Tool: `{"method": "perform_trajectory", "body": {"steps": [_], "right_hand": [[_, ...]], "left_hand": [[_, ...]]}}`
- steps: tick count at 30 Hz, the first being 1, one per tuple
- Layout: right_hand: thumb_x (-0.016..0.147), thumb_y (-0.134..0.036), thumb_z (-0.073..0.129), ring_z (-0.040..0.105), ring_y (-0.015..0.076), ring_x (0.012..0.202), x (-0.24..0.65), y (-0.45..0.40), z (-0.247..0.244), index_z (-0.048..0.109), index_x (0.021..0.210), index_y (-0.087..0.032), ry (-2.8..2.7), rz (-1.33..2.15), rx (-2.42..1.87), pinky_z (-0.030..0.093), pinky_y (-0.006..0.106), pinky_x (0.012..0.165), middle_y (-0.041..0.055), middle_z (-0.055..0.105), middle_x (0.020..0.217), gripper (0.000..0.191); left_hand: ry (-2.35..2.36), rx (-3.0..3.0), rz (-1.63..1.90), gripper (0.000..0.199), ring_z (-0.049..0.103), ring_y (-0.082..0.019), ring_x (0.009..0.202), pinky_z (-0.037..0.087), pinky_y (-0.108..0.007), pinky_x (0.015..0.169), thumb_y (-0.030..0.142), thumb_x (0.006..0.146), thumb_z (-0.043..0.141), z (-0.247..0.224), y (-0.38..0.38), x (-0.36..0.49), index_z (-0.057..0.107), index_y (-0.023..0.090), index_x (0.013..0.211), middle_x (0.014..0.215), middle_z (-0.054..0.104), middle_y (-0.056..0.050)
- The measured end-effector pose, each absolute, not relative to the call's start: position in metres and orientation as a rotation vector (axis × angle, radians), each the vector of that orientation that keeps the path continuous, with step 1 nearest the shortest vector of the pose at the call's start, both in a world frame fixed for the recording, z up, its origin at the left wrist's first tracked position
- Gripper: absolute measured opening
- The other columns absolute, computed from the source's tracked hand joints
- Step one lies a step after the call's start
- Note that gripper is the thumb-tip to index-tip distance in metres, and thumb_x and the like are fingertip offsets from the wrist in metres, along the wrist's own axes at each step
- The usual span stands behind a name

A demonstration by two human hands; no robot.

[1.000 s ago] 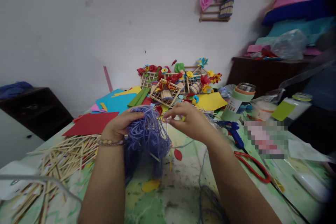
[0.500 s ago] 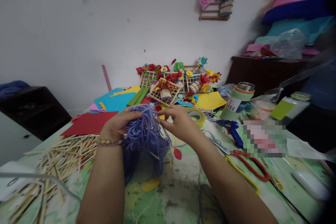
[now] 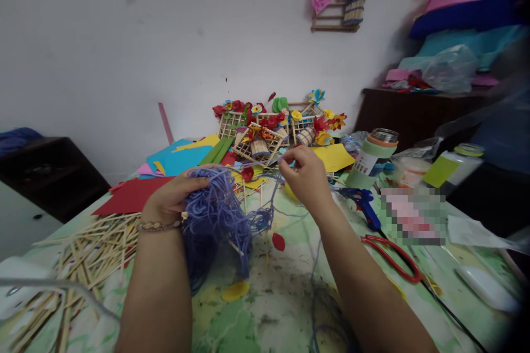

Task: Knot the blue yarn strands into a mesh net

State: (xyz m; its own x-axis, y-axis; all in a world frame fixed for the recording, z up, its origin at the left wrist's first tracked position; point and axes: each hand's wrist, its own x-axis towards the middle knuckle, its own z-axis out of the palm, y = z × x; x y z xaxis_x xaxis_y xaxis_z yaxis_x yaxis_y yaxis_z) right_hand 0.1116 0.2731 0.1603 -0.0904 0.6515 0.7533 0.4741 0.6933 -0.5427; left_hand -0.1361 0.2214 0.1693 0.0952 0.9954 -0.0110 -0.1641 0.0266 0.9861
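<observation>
One strand (image 3: 248,165) looks drawn out, your right hand's (image 3: 308,179) fingertips pinched on it; most purple yarn (image 3: 219,204) is tangled. Your left hand (image 3: 169,196) clamps that above the table (image 3: 285,287), left of centre, toward the near edge.

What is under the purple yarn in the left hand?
On the near side of the yarn hanging from the left hand, a yellow petal lies on the tablecloth. Directly under the yarn, nothing can be made out; its strands cover that spot.
</observation>
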Motion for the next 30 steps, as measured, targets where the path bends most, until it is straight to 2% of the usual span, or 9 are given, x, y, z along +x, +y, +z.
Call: {"method": "perform_trajectory", "body": {"steps": [3, 7, 11, 18, 23, 27, 30], "right_hand": [[0.077, -0.021, 0.057, 0.051, 0.014, 0.069, 0.124, 0.277, 0.164, 0.064, 0.071, -0.018, -1.634, 0.163, -0.89, 0.039, 0.027, 0.065, 0.003, 0.059, 0.076, 0.01], [0.078, -0.027, 0.058, 0.051, 0.0137, 0.064, 0.139, 0.281, 0.168, 0.067, 0.071, -0.019, -1.585, 0.192, -0.927, 0.04, 0.027, 0.062, 0.0022, 0.061, 0.072, 0.014], [0.075, -0.028, 0.059, 0.049, 0.0131, 0.061, 0.154, 0.287, 0.169, 0.067, 0.067, -0.018, -1.495, 0.133, -1.034, 0.039, 0.027, 0.061, 0.0021, 0.06, 0.07, 0.015], [0.073, -0.027, 0.058, 0.049, 0.013, 0.059, 0.181, 0.296, 0.169, 0.065, 0.066, -0.016, -1.338, -0.001, -1.176, 0.038, 0.028, 0.06, 0.0022, 0.058, 0.068, 0.014], [0.072, -0.032, 0.06, 0.047, 0.0133, 0.056, 0.2, 0.302, 0.168, 0.065, 0.068, -0.017, -1.208, 0.105, -1.188, 0.036, 0.026, 0.052, 0.0015, 0.057, 0.064, 0.016], [0.07, -0.034, 0.063, 0.045, 0.0107, 0.052, 0.203, 0.3, 0.172, 0.064, 0.07, -0.016, -1.128, 0.237, -1.075, 0.033, 0.023, 0.049, 0.0, 0.056, 0.06, 0.018], [0.07, -0.03, 0.063, 0.045, 0.0089, 0.054, 0.202, 0.297, 0.178, 0.061, 0.069, -0.014, -1.002, 0.219, -0.949, 0.036, 0.023, 0.052, 0.0002, 0.055, 0.062, 0.017]], "left_hand": [[1.022, 1.17, 1.186, 0.046, 0.065, -0.019, 0.064, 0.055, -0.025, 0.056, 0.019, 0.052, 0.079, 0.168, 0.221, -0.142, 0.07, 0.022, 0.097, 0.085, 0.071, -0.003], [1.082, 1.232, 1.175, 0.038, 0.065, -0.02, 0.065, 0.054, -0.024, 0.058, 0.021, 0.05, 0.08, 0.164, 0.22, -0.147, 0.073, 0.02, 0.087, 0.084, 0.07, -0.006], [1.114, 1.356, 1.11, 0.035, 0.065, -0.024, 0.08, 0.053, -0.026, 0.068, 0.021, 0.05, 0.08, 0.164, 0.219, -0.149, 0.074, 0.017, 0.084, 0.088, 0.07, -0.01], [1.224, 1.573, 1.035, 0.025, 0.061, -0.028, 0.098, 0.051, -0.029, 0.081, 0.018, 0.052, 0.079, 0.169, 0.214, -0.147, 0.075, 0.021, 0.076, 0.085, 0.071, -0.008], [1.377, 1.538, 0.971, 0.028, 0.064, -0.024, 0.085, 0.053, -0.023, 0.069, 0.015, 0.053, 0.076, 0.174, 0.22, -0.15, 0.074, 0.02, 0.08, 0.095, 0.07, -0.007], [1.501, 1.738, 0.964, 0.019, 0.062, -0.02, 0.079, 0.051, -0.02, 0.068, 0.014, 0.057, 0.071, 0.17, 0.229, -0.161, 0.074, 0.02, 0.074, 0.085, 0.07, -0.004], [1.568, 1.884, 0.983, 0.009, 0.062, -0.018, 0.075, 0.049, -0.017, 0.067, 0.014, 0.06, 0.067, 0.164, 0.233, -0.172, 0.072, 0.019, 0.065, 0.078, 0.069, -0.002]]}}
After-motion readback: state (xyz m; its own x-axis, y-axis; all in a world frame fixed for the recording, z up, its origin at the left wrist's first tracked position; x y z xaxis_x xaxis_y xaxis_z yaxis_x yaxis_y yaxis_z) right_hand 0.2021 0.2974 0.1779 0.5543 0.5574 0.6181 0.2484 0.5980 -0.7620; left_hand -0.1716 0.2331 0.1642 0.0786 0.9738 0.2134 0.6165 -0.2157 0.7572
